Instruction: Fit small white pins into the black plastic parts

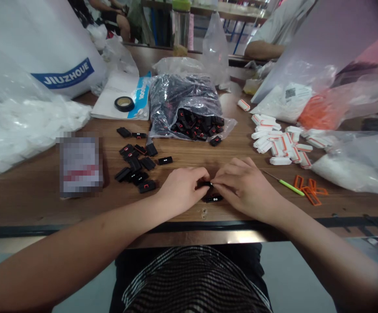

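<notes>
One brown tabletop (189,151) — black pieces (135,164) scattered, people (275,32) beyond.

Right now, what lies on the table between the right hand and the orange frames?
In the head view, a green-handled tool lies between the right hand and orange frames, its shaft toward the hand.

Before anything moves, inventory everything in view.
Wooden table: one, brown, centre.
Small rectangular plastic blocks: over a dozen loose, black, left and centre.
Plastic bag of blocks: one, transparent, back centre.
Other plastic bags: several, transparent, both sides.
Lettered sack: one, white-and-blue, back left.
Round tape roll: one, black, on white-and-blue papers.
Oblong plastic pieces: heap, white-and-orange, right.
Rectangular frames: about four, orange, front right.
Slim tool: one, green-handled, beside frames.
Pixelated box: one, greyish, left.
Clear bottle: one, green-lidded, back.
Other people: two, back.
Left hand, right hand: two, bare, front centre.
</notes>
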`<state>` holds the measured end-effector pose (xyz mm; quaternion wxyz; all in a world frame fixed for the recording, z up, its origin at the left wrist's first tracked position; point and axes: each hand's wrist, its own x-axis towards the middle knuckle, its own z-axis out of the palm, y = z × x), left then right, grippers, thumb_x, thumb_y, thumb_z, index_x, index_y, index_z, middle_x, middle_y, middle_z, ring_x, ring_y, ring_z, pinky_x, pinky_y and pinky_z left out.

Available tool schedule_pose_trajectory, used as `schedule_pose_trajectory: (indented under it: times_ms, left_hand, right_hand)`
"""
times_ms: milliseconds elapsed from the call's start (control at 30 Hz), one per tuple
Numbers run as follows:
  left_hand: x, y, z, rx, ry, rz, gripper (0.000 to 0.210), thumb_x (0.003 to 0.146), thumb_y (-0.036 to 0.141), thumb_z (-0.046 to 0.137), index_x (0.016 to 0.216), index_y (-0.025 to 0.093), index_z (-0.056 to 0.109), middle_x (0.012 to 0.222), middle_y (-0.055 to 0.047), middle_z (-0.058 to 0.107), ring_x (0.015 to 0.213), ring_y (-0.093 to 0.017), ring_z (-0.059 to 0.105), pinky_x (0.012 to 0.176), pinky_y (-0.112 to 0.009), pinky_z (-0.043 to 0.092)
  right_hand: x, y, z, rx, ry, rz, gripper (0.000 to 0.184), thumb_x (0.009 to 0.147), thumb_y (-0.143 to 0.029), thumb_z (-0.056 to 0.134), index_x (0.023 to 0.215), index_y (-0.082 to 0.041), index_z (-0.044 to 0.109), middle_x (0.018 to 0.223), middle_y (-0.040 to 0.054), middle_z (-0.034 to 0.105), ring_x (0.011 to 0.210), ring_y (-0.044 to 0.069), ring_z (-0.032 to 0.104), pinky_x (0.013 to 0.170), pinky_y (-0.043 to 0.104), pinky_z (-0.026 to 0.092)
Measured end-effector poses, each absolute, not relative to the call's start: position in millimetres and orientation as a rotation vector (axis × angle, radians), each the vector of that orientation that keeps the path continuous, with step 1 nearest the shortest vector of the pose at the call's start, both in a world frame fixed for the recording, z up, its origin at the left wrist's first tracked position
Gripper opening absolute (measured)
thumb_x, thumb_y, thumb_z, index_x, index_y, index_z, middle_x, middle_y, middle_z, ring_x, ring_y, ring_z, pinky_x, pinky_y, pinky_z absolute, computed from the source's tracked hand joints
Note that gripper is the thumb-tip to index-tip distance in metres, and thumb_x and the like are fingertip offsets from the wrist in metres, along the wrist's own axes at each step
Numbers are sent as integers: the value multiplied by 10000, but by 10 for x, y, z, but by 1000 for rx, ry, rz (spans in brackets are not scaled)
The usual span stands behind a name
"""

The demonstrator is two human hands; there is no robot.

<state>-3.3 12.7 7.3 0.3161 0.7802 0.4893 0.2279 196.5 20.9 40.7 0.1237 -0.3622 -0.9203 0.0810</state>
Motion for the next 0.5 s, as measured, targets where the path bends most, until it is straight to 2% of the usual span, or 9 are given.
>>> schedule_pose_trajectory:
  times_ms: [200,500]
  left_hand:
    - [-28,125,76,2045,1297,587,89,803,166,701,881,200,673,762,22,666,622,-126,577,599,-257,412]
    - [-27,127,63,2058,1294,605,91,801,151,703,869,196,662,758,24,668,607,-118,563,595,-252,399]
  right_hand:
    - [1977,161,393,-1019,-2660,174,187,935,-210,571,897,-215,754,906,16,749,847,197,590,834,402,331]
    - [1968,186,369,-1076,-2608,260,129,900,-201,604,849,-195,722,904,24,736,867,204,585,814,383,340]
